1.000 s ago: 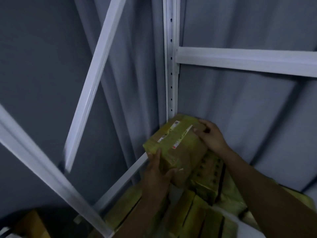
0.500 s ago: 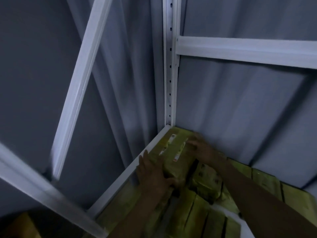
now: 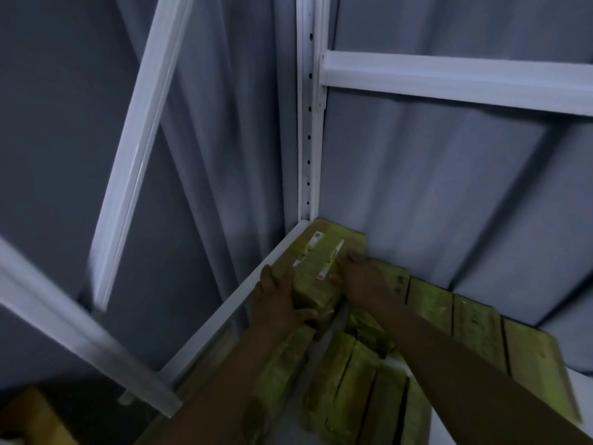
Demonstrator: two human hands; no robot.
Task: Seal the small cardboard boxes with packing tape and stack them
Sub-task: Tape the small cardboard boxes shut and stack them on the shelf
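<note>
Box [image 3: 316, 268] lies in the shelf's back-left corner beside the rail [image 3: 231, 303]. Left hand [image 3: 280, 303] grips its near-left edge. Right hand [image 3: 364, 281] grips its right side, fingers curled over. Labels [image 3: 316, 237] are illegible in dim light. Other boxes [image 3: 475, 316] are blurred, and some are cut off below.

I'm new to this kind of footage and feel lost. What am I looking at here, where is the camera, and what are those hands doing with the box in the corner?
There is no machine: a person wears a camera on the head, looking down at their own arms. The left hand and right hand grip one taped box from either side, in the back corner of a white metal shelf. More taped boxes lie beside and in front of it. Grey sheeting hangs behind.
</note>
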